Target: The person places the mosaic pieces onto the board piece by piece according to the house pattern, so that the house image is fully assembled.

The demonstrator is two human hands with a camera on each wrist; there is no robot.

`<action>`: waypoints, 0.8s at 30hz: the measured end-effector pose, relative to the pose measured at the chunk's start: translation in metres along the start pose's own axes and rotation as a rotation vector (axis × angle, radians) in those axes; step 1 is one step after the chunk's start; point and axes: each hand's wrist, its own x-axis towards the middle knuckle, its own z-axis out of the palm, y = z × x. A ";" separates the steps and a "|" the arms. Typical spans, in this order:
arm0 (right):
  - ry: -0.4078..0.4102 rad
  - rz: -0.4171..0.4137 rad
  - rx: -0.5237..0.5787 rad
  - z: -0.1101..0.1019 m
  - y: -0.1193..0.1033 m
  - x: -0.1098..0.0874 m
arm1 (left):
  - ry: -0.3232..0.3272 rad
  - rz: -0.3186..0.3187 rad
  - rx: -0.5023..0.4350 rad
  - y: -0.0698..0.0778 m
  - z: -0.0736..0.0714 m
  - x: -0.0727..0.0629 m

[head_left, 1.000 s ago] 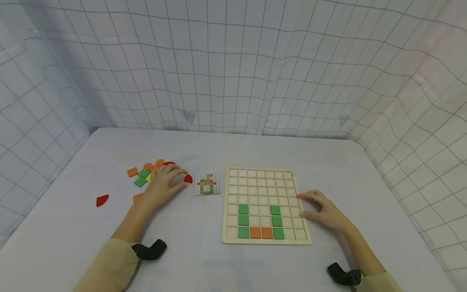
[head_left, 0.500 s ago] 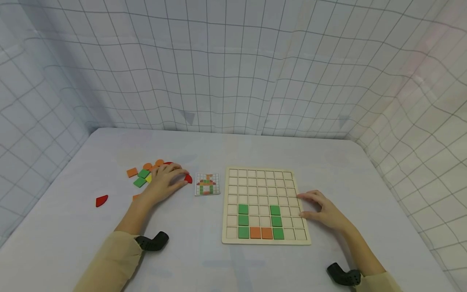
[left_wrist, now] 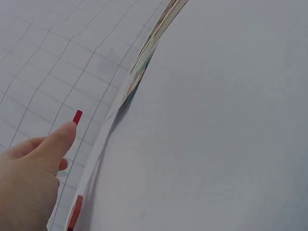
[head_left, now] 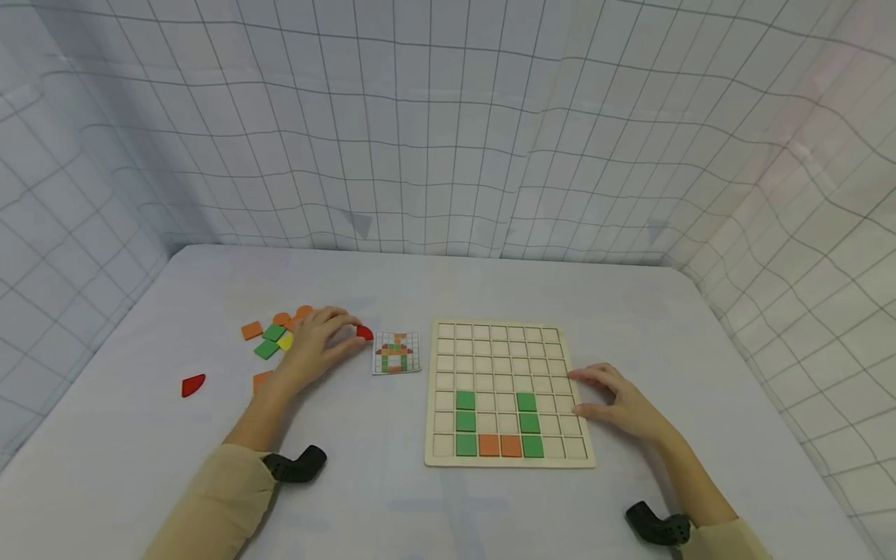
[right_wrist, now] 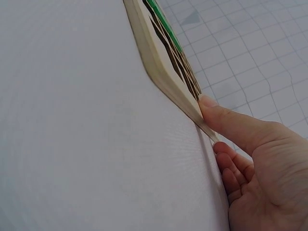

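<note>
Gridded white cloth [head_left: 448,155] walls the worktop [head_left: 364,521]. Nearer its far edge, the red piece [head_left: 365,333] is pinched by fingers of the left hand [head_left: 315,350], just beside the card [head_left: 396,353]; a slack pinch could drop it. Relaxed fingers of the right hand [head_left: 623,406] touch the board [head_left: 502,383]; pressure could skew it. The red piece is partly covered, the near edge cut off.

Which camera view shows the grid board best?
The head view: it shows the grid board from above, almost unobstructed, with its green tiles and orange tiles. The right wrist view has only one corner, at a steep slant; the left wrist view, apparently just a thin edge.
</note>
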 end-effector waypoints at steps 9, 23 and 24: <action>0.012 -0.017 -0.009 0.005 0.034 0.004 | 0.063 0.095 -0.033 0.059 0.030 0.015; 0.017 -0.053 0.000 0.005 0.041 0.005 | -0.011 0.174 -0.027 0.143 0.094 0.032; 0.018 -0.056 0.003 0.005 0.041 0.005 | -0.013 0.178 -0.017 0.148 0.097 0.034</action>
